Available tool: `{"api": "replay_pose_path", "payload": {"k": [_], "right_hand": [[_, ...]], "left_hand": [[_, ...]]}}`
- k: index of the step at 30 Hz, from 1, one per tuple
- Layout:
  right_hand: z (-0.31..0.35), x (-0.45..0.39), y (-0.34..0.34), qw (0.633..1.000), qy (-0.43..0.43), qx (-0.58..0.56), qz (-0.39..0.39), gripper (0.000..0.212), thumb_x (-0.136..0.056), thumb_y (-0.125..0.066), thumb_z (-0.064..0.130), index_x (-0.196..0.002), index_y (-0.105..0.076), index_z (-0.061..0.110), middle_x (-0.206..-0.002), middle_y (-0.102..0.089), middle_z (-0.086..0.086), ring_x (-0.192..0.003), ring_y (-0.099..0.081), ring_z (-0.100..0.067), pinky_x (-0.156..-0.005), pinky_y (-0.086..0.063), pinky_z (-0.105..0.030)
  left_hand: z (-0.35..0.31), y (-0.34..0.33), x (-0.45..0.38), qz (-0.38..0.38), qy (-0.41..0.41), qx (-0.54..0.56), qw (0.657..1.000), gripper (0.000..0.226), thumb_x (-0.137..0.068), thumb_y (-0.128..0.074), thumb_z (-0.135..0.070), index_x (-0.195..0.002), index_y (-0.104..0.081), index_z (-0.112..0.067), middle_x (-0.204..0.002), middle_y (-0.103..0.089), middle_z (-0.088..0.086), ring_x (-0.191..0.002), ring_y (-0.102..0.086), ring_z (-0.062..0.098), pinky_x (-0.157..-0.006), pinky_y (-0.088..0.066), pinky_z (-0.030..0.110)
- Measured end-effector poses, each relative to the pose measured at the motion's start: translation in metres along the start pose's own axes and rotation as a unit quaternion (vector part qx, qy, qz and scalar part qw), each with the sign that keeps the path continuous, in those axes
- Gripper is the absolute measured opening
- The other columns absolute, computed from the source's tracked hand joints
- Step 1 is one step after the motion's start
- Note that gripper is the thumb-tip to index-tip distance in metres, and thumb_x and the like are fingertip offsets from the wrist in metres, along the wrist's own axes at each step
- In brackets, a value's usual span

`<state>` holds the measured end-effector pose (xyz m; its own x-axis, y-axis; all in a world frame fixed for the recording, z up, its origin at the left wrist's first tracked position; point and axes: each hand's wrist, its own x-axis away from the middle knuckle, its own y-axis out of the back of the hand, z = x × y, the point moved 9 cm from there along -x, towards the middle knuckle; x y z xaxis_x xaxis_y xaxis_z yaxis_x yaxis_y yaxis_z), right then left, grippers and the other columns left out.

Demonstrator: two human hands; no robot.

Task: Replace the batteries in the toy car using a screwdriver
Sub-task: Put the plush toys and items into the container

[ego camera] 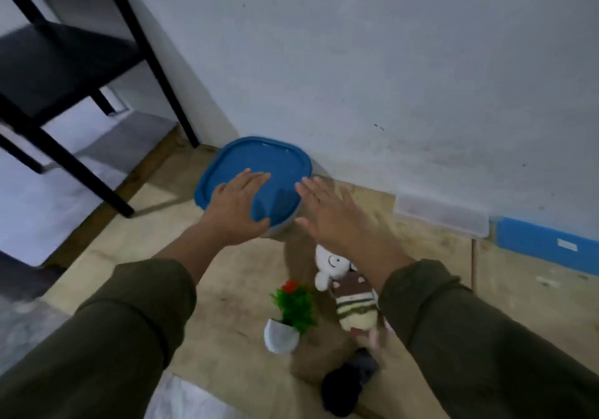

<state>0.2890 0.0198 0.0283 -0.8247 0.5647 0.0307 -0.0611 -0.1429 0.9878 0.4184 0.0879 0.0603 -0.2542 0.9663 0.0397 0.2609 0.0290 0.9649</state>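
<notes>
blue-lidded tub point(259, 165) tucked right against the wall point(389, 61), bare floor point(227, 272) nearer the camera, left hand point(238, 206) flat on the lid with fingers straight, right hand point(337, 214) spread open just beside it, holding nothing

We note a smooth, semi-glossy blue plastic lid point(256, 172). Below the lid, the floor point(227, 272) looks like matt, scuffed wood; a soft knitted cloth doll point(351, 292) lies there. Left of the lid, the frame point(155, 61) appears matt black.

We get dim, flat, bluish indoor light with soft shadows under both hands, motion blur on the right hand point(337, 214), wide-angle bending at the shelf frame point(81, 165), possibly some compression smear.
</notes>
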Motion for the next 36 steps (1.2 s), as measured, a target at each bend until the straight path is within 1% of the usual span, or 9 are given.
{"api": "replay_pose_path", "payload": {"k": [6, 15, 19, 22, 24, 27, 30, 32, 36], "right_hand": [[0.071, -0.024, -0.043, 0.996, 0.029, 0.032, 0.082, 0.067, -0.097, -0.028, 0.052, -0.151, 0.003, 0.025, -0.16, 0.006, 0.006, -0.146, 0.008, -0.011, -0.116, 0.006, -0.047], [0.071, -0.037, -0.061, 0.991, -0.07, 0.056, 0.101, 0.06, -0.095, -0.015, 0.048, -0.151, -0.01, 0.027, -0.16, -0.006, 0.002, -0.147, -0.003, -0.017, -0.116, -0.008, -0.049], [0.078, -0.038, -0.054, 0.994, -0.082, 0.056, 0.054, 0.044, -0.092, -0.046, 0.035, -0.132, -0.054, 0.019, -0.138, -0.053, -0.007, -0.129, -0.048, -0.029, -0.094, -0.045, -0.06], [0.083, -0.036, -0.044, 0.991, -0.094, 0.099, -0.008, 0.034, -0.085, -0.055, 0.028, -0.113, -0.068, 0.013, -0.119, -0.068, -0.005, -0.112, -0.062, -0.028, -0.083, -0.053, -0.055], [0.092, -0.034, -0.041, 0.989, -0.084, 0.116, -0.035, 0.033, -0.077, -0.07, 0.019, -0.108, -0.068, 0.009, -0.118, -0.067, -0.008, -0.114, -0.061, -0.031, -0.087, -0.05, -0.058], [0.092, -0.036, -0.036, 0.991, -0.082, 0.105, -0.031, 0.021, -0.084, -0.063, 0.014, -0.104, -0.061, 0.006, -0.131, -0.058, -0.011, -0.13, -0.045, -0.036, -0.095, -0.041, -0.065], [0.084, -0.041, -0.046, 0.991, -0.115, -0.009, 0.069, 0.042, -0.098, -0.044, 0.016, -0.138, -0.035, 0.008, -0.158, -0.019, 0.0, -0.147, 0.001, -0.026, -0.114, -0.015, -0.059], [0.081, -0.041, -0.045, 0.981, -0.147, -0.073, 0.099, 0.058, -0.099, -0.041, 0.015, -0.15, -0.012, 0.017, -0.158, -0.014, 0.002, -0.146, 0.013, -0.018, -0.117, -0.006, -0.053], [0.086, -0.044, -0.021, 0.983, -0.154, -0.073, 0.062, 0.064, -0.098, -0.045, 0.015, -0.15, -0.009, 0.022, -0.154, -0.027, 0.001, -0.146, 0.011, -0.016, -0.118, -0.002, -0.052]], "left_hand": [[0.077, -0.03, 0.004, 0.112, 0.011, -0.146, 0.983, 0.098, -0.084, -0.065, -0.046, -0.152, 0.002, -0.025, -0.161, 0.0, -0.008, -0.147, 0.004, 0.012, -0.118, -0.01, 0.046], [0.095, -0.054, -0.022, 0.094, -0.064, -0.133, 0.984, 0.078, -0.094, -0.052, -0.036, -0.152, -0.001, -0.026, -0.16, -0.006, -0.007, -0.147, -0.004, 0.01, -0.117, -0.003, 0.047], [0.099, -0.057, -0.025, 0.054, -0.072, -0.138, 0.986, 0.083, -0.092, -0.055, -0.037, -0.151, 0.002, -0.029, -0.16, -0.01, -0.008, -0.147, -0.008, 0.01, -0.116, 0.001, 0.054], [0.097, -0.058, -0.025, 0.049, -0.075, -0.141, 0.986, 0.085, -0.092, -0.057, -0.031, -0.151, 0.004, -0.03, -0.16, -0.009, -0.007, -0.147, -0.007, 0.011, -0.114, 0.004, 0.056], [0.094, -0.058, -0.024, 0.047, -0.076, -0.142, 0.986, 0.084, -0.093, -0.056, -0.027, -0.151, 0.004, -0.031, -0.16, -0.006, -0.006, -0.147, -0.005, 0.013, -0.114, 0.005, 0.058], [0.095, -0.061, -0.022, 0.049, -0.083, -0.141, 0.985, 0.081, -0.094, -0.053, -0.029, -0.151, 0.006, -0.032, -0.161, -0.001, -0.005, -0.148, 0.0, 0.013, -0.113, 0.006, 0.058], [0.099, -0.062, -0.024, 0.074, -0.103, -0.121, 0.985, 0.085, -0.091, -0.055, -0.045, -0.15, 0.006, -0.033, -0.161, 0.002, -0.006, -0.147, 0.003, 0.012, -0.115, 0.006, 0.059], [0.1, -0.058, -0.025, 0.092, -0.116, -0.106, 0.983, 0.095, -0.082, -0.051, -0.066, -0.151, 0.004, -0.031, -0.161, 0.005, -0.006, -0.147, 0.007, 0.011, -0.113, 0.01, 0.06], [0.099, -0.04, -0.024, 0.07, -0.147, -0.132, 0.978, 0.107, -0.067, -0.006, -0.088, -0.152, 0.002, -0.025, -0.161, 0.008, -0.001, -0.147, 0.012, 0.015, -0.11, 0.013, 0.062]]}}
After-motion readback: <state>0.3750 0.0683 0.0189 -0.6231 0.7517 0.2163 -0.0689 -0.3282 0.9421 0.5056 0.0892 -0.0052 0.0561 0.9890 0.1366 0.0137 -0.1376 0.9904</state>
